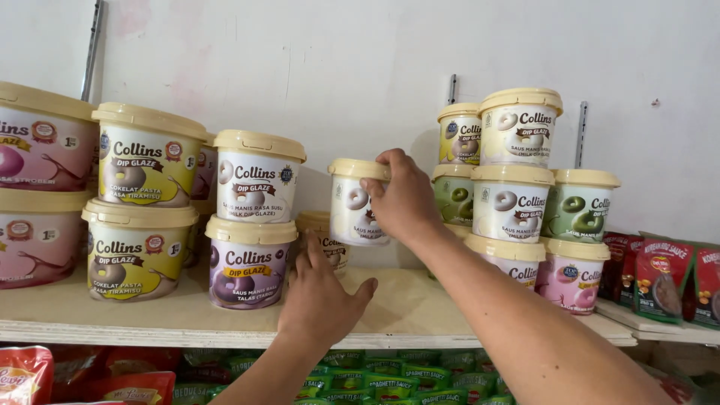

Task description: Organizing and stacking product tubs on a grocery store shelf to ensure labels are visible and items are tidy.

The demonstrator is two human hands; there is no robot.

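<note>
shelf (150,319): pale wood board against white wall | left: pink tubs (37,187), yellow-label tubs (139,202), purple tub (247,262) stacked in twos | right: stack of white, green, pink tubs (525,195) | far right: red sauce pouches (664,277) | below: green packets (390,375)

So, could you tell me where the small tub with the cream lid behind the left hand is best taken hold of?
Grip the small tub around its cream lid rim, from above and the front. It stands upright at the back of the shelf, with the purple tub close on its left, so its sides are crowded. The left hand is nearest.
</note>
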